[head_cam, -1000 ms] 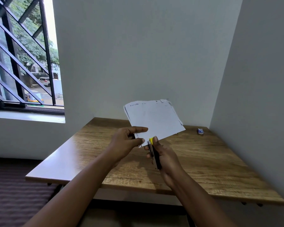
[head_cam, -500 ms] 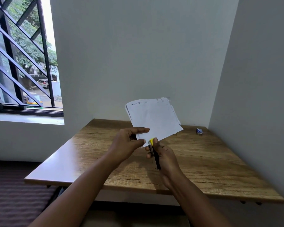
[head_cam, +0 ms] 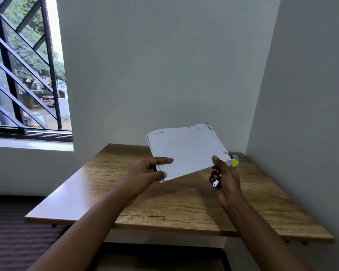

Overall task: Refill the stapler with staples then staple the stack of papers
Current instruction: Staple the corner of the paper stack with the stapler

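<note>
White stack of papers (head_cam: 186,151), pinched above the table (head_cam: 164,210) by the left hand (head_cam: 145,173), wants 1 firm squeeze once the right hand (head_cam: 226,177), gripping the stapler (head_cam: 233,163), seats its corner squarely.

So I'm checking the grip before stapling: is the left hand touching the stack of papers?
Touching. The head view shows the left hand pinching the lower left corner of the stack of papers, thumb on top and fingers behind.

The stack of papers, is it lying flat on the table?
No, the left hand holds the stack of papers up above the table.
</note>
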Demonstrator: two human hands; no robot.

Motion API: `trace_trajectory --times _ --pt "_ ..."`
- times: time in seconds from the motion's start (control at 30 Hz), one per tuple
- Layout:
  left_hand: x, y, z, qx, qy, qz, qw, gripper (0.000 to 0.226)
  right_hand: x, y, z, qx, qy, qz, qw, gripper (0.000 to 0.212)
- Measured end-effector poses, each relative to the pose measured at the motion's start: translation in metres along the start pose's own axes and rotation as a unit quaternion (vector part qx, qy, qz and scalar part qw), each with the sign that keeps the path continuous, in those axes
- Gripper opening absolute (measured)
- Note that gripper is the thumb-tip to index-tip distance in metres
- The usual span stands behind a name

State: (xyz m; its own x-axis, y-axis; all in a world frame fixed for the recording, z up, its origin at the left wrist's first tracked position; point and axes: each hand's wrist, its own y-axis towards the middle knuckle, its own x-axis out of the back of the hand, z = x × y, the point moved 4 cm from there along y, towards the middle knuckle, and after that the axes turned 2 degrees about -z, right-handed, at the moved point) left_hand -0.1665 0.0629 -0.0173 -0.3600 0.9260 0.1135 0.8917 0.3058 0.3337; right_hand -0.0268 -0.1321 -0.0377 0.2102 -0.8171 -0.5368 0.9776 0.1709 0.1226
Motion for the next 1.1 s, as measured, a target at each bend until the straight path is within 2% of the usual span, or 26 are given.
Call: trace_trajectory --times 0.07,0.2,0.27,0.33,0.37,0.47,0.57,0.8,0.93,1.0,1.03,1.1 --pt "-0.002 -0.002 0.000 0.006 -0.015 0.032 0.999 0.044 0.006 0.005 0.004 0.013 0.004 -0.015 1.000 0.021" --pt "-0.010 -0.005 0.006 0.030 -0.042 0.102 0.993 0.066 0.010 0.006 0.005 0.031 0.009 -0.055 0.998 0.028" --pt "-0.010 -0.002 0.007 0.010 -0.017 0.073 0.997 0.054 0.009 0.006 0.006 0.037 0.015 -0.078 0.996 0.030" --pt "-0.010 0.001 0.005 -0.016 -0.004 0.034 0.999 0.026 0.007 0.006 0.007 0.035 0.012 -0.102 0.994 0.029" --pt "-0.010 0.002 0.004 -0.022 -0.010 0.019 1.000 0.019 0.006 0.007 0.008 0.031 0.007 -0.110 0.993 0.028" --pt "-0.007 0.006 0.006 -0.019 -0.027 -0.039 0.999 0.038 0.002 0.006 0.010 0.019 -0.015 -0.120 0.993 0.024" --pt "-0.007 0.007 0.009 -0.001 -0.038 -0.073 0.997 0.037 -0.002 0.003 0.012 0.006 -0.038 -0.121 0.992 0.022" --pt "-0.011 0.004 0.014 0.057 -0.109 -0.081 0.989 0.028 -0.005 0.000 0.015 -0.006 -0.064 -0.136 0.989 0.019" --pt "-0.009 0.004 0.014 0.065 -0.136 -0.092 0.984 0.032 -0.005 -0.002 0.019 0.019 -0.078 -0.113 0.990 0.017" --pt "-0.007 0.004 0.013 0.070 -0.150 -0.098 0.981 0.042 -0.004 -0.003 0.020 0.044 -0.095 -0.094 0.990 0.019" --pt "-0.006 0.004 0.013 0.072 -0.151 -0.097 0.981 0.042 -0.004 -0.004 0.019 0.054 -0.100 -0.084 0.990 0.021" --pt "-0.004 0.005 0.014 0.072 -0.163 -0.091 0.980 0.022 -0.003 -0.006 0.017 0.066 -0.099 -0.064 0.991 0.022"
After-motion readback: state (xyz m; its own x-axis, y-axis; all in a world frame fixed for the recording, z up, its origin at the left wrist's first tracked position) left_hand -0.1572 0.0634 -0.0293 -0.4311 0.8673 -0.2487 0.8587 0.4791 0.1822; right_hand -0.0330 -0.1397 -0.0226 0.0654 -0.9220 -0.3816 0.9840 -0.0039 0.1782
